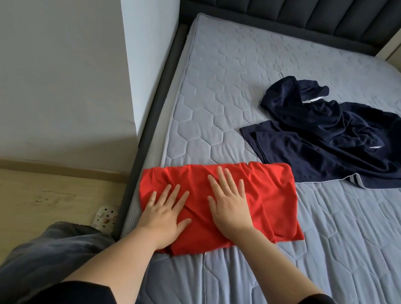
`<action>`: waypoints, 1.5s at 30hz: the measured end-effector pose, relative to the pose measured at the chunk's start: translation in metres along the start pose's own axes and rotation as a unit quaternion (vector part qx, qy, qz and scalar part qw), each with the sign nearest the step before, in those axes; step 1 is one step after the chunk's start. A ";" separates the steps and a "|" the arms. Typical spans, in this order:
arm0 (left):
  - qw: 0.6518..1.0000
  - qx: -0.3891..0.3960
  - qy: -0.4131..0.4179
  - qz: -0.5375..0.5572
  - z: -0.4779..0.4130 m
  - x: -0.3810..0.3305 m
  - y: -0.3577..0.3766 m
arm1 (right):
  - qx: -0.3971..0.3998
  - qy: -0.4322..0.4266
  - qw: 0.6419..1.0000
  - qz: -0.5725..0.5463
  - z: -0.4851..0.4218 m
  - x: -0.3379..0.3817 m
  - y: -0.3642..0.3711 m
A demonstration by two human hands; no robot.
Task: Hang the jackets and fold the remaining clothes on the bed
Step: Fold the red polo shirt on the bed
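A red garment (269,200) lies folded into a rough rectangle near the left edge of the bed (226,99). My left hand (165,215) presses flat on its near left part, fingers straight and spread. On the middle of the red cloth rests my right hand (229,203), also flat with fingers spread. Farther back on the right, a dark navy garment (342,136) with thin white trim lies crumpled and unfolded on the grey quilted mattress.
A dark grey padded headboard (300,7) closes the far end of the bed. A white wall (54,58) and a wooden floor (24,201) lie to the left. A white slipper (105,216) sits on the floor by the bed frame.
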State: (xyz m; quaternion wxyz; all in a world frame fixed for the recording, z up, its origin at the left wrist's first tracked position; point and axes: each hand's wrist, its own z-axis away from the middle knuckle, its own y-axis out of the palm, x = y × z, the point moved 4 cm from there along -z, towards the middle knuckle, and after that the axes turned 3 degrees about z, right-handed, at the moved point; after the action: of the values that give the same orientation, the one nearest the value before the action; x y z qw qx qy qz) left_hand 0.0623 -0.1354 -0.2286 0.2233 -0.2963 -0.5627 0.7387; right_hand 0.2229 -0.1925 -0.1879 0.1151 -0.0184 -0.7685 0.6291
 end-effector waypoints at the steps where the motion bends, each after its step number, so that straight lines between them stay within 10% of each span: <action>1: 1.000 0.004 0.000 -0.002 0.001 0.002 0.001 | 0.031 0.016 0.999 0.024 -0.004 -0.005 0.009; 5: 0.999 0.007 -0.006 0.052 0.001 0.004 -0.001 | 0.086 0.176 0.981 0.017 -0.001 -0.042 0.031; 11: 0.924 -0.239 -0.187 0.231 -0.001 0.025 -0.045 | 0.122 0.178 0.976 0.031 -0.003 -0.042 0.042; 15: 0.836 -0.155 -0.350 0.393 -0.006 0.050 -0.041 | 0.137 0.177 0.973 0.053 -0.003 -0.042 0.044; 21: 0.747 -0.139 -0.329 0.561 -0.015 0.056 -0.049 | 0.144 0.178 0.970 0.077 -0.004 -0.039 0.048; 31: 0.892 -0.016 -0.283 0.353 -0.025 0.038 -0.065 | 0.139 0.181 0.969 0.092 -0.005 -0.038 0.052; 36: 0.858 0.046 -0.291 0.420 -0.022 0.038 -0.056 | 0.137 0.180 0.970 0.093 -0.005 -0.038 0.052; 41: 0.731 0.065 -0.316 0.601 -0.021 0.030 -0.053 | 0.138 0.182 0.970 0.088 -0.005 -0.038 0.052; 45: 0.731 0.095 -0.326 0.592 -0.017 0.026 -0.045 | 0.141 0.182 0.969 0.092 -0.005 -0.038 0.052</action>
State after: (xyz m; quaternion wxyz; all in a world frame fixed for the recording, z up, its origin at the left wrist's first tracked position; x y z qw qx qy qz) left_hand 0.0551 -0.0948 -0.1931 -0.4293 -0.2871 -0.2385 0.8224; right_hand 0.2548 -0.1836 -0.2436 0.1966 -0.1870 -0.6330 0.7251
